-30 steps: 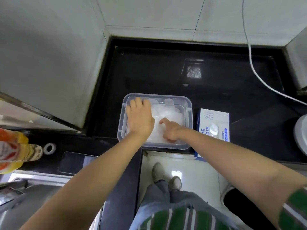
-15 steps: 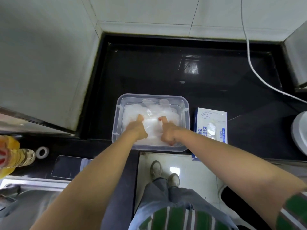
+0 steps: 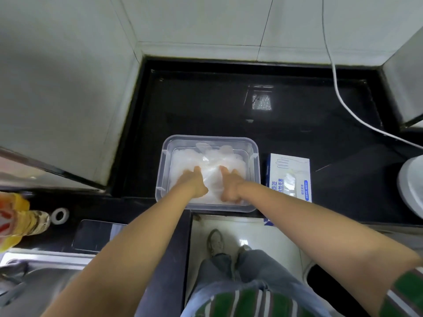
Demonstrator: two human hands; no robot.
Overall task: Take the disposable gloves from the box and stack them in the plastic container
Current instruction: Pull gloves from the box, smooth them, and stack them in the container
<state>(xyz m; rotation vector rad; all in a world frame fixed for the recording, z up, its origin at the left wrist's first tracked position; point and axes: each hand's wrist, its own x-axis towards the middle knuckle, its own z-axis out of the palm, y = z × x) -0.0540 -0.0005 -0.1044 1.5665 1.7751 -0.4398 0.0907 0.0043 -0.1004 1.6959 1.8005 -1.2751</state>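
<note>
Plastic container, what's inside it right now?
A pile of clear disposable gloves fills the plastic container, with the left hand and right hand resting on top. The bottom and lower gloves are covered.

A short-sleeved shirt (image 3: 247, 303) striped in green, white and grey is worn, and the same stripes are carried on the right sleeve (image 3: 405, 294). The legs are covered by faded blue-grey jeans (image 3: 251, 268), and pale, scuffed shoes (image 3: 215, 241) are fitted. The left hand (image 3: 194, 183) and right hand (image 3: 230, 187) are left bare.

Both hands (image 3: 194, 183) (image 3: 229, 187) rest on gloves (image 3: 215, 159) inside container (image 3: 209, 139).
</note>
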